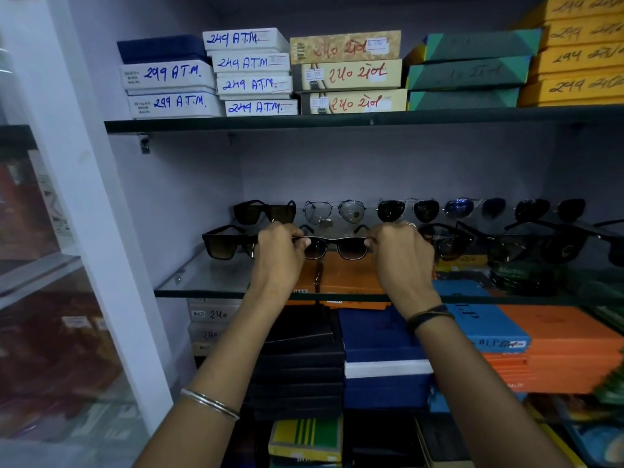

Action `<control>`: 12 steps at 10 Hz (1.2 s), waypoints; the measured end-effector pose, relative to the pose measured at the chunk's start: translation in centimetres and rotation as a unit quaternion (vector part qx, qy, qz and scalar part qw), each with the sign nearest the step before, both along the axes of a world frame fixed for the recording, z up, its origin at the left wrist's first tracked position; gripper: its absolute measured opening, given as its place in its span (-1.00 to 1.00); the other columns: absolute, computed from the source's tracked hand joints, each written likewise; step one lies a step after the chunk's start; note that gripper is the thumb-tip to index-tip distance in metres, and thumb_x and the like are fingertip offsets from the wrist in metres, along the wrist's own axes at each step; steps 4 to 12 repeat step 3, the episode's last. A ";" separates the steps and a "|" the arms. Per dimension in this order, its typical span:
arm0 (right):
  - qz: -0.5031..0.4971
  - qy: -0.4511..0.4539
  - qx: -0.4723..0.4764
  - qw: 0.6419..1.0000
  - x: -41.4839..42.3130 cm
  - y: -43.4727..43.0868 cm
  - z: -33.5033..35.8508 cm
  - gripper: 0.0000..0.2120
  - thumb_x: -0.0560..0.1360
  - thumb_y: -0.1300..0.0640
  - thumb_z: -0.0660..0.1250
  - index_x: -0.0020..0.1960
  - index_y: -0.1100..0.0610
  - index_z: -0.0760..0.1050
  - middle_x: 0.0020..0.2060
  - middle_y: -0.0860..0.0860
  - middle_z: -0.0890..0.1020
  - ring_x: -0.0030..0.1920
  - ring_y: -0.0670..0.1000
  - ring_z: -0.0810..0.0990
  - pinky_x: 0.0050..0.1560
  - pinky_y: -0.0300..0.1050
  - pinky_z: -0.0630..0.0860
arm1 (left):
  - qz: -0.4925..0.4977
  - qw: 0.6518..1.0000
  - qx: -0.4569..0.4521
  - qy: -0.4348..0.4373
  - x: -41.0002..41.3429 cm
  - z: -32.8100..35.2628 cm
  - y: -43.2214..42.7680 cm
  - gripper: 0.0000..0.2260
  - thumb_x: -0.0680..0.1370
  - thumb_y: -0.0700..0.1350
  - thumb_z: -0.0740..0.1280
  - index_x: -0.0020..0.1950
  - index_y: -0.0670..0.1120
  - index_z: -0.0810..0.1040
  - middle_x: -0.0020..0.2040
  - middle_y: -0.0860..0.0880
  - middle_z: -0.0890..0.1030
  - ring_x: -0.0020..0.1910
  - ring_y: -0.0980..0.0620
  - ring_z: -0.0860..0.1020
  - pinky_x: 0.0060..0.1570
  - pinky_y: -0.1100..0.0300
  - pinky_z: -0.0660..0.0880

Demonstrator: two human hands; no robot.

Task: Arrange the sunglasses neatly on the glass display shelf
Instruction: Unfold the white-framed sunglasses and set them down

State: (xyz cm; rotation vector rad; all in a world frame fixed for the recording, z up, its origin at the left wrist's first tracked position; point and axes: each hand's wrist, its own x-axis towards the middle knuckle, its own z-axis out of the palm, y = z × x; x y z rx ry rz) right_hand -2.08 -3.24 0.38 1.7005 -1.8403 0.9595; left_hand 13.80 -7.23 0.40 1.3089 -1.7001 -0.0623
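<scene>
A pair of sunglasses with gradient brown lenses [334, 247] hangs just above the glass display shelf [202, 282], in its front row. My left hand [278, 253] pinches the pair's left corner and my right hand [401, 255] pinches its right corner. Left of it stands a dark square pair [228, 244]. The back row holds a black square pair [265, 212], a clear aviator pair [334, 211] and several dark aviators [408, 210]. More dark pairs [526, 244] fill the front row to the right.
An upper glass shelf [337, 122] carries stacks of labelled boxes [253, 72]. Under the display shelf are stacked orange, blue and black boxes [381, 352]. A white cabinet post [94, 231] and a glass door [50, 332] stand at the left.
</scene>
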 end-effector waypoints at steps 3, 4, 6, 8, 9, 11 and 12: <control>-0.006 -0.015 0.003 1.000 0.1 0.0 0.0 -0.88 0.50 0.17 0.31 -0.08 0.24 0.55 -0.10 0.22 0.62 -0.05 0.21 0.59 -0.24 -0.01 0.50 | 0.054 0.995 -0.035 -0.078 -0.1 0.1 1.1 -0.69 0.49 -0.03 0.36 0.20 -0.10 0.52 0.17 -0.15 0.55 0.10 -0.12 0.55 -0.07 0.01 0.55; -0.006 -0.015 0.003 1.000 0.1 0.0 0.0 -0.88 0.50 0.17 0.31 -0.08 0.24 0.55 -0.10 0.22 0.62 -0.05 0.21 0.59 -0.24 -0.01 0.50 | 0.054 0.995 -0.035 -0.078 -0.1 0.1 1.1 -0.69 0.49 -0.03 0.36 0.20 -0.10 0.52 0.17 -0.15 0.55 0.10 -0.12 0.55 -0.07 0.01 0.55; -0.006 -0.015 0.003 1.000 0.1 0.0 0.0 -0.88 0.50 0.17 0.31 -0.08 0.24 0.55 -0.10 0.22 0.62 -0.05 0.21 0.59 -0.24 -0.01 0.50 | 0.054 0.995 -0.035 -0.078 -0.1 0.1 1.1 -0.69 0.49 -0.03 0.36 0.20 -0.10 0.52 0.17 -0.15 0.55 0.10 -0.12 0.55 -0.07 0.01 0.55; -0.006 -0.015 0.003 1.000 0.1 0.0 0.0 -0.88 0.50 0.17 0.31 -0.08 0.24 0.55 -0.10 0.22 0.62 -0.05 0.21 0.59 -0.24 -0.01 0.50 | 0.054 0.995 -0.035 -0.078 -0.1 0.1 1.1 -0.69 0.49 -0.03 0.36 0.20 -0.10 0.52 0.17 -0.15 0.55 0.10 -0.12 0.55 -0.07 0.01 0.55; -0.006 -0.015 0.003 1.000 0.1 0.0 0.0 -0.88 0.50 0.17 0.31 -0.08 0.24 0.55 -0.10 0.22 0.62 -0.05 0.21 0.59 -0.24 -0.01 0.50 | 0.054 0.995 -0.035 -0.078 -0.1 0.1 1.1 -0.69 0.49 -0.03 0.36 0.20 -0.10 0.52 0.17 -0.15 0.55 0.10 -0.12 0.55 -0.07 0.01 0.55; -0.006 -0.015 0.003 1.000 0.1 0.0 0.0 -0.88 0.50 0.17 0.31 -0.08 0.24 0.55 -0.10 0.22 0.62 -0.05 0.21 0.59 -0.24 -0.01 0.50 | 0.054 0.995 -0.035 -0.078 -0.1 0.1 1.1 -0.69 0.49 -0.03 0.36 0.20 -0.10 0.52 0.17 -0.15 0.55 0.10 -0.12 0.55 -0.07 0.01 0.55; -0.006 -0.015 0.003 1.000 0.1 0.0 0.0 -0.88 0.50 0.17 0.31 -0.08 0.24 0.55 -0.10 0.22 0.62 -0.05 0.21 0.59 -0.24 -0.01 0.50 | 0.054 0.995 -0.035 -0.078 -0.1 0.1 1.1 -0.69 0.49 -0.03 0.36 0.20 -0.10 0.52 0.17 -0.15 0.55 0.10 -0.12 0.55 -0.07 0.01 0.55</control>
